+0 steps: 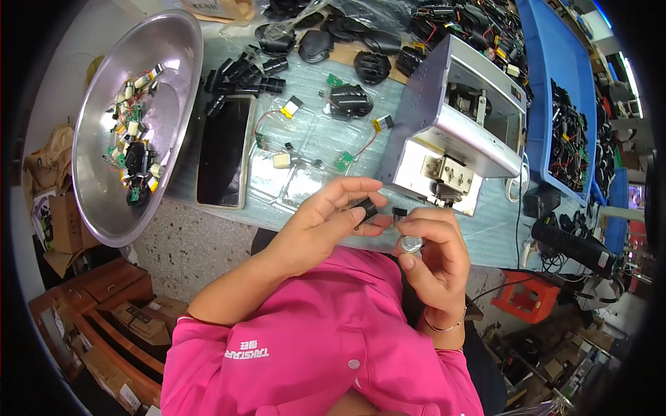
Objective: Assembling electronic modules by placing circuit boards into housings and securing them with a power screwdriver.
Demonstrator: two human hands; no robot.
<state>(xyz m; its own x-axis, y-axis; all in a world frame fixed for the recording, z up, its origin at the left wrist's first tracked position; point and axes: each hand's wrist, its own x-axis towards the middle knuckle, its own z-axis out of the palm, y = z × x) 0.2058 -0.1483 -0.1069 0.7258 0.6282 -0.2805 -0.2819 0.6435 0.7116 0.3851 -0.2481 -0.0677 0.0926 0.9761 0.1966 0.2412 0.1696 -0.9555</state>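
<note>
My left hand (326, 218) is closed around a short black cylindrical piece (365, 212), held between thumb and fingers just over the table's front edge. Beside it, my right hand (440, 253) pinches a small round silver part (411, 244) between thumb and fingers. A little black piece (399, 211) shows at the fingertips of that hand; whether it joins the silver part I cannot tell. Beyond my hands lie a green circuit board (345, 161) wired to a small battery (383, 123), a cream-coloured block (282, 161), another battery (292, 106) and a black housing (349, 101).
A grey metal bench machine (423, 125) stands right of my hands. On the left are a dark flat-screen device (223, 152) and a large steel bowl (90, 145) with electronic parts. Black tubes (243, 75) are piled behind. Blue trays (541, 41) line the right side.
</note>
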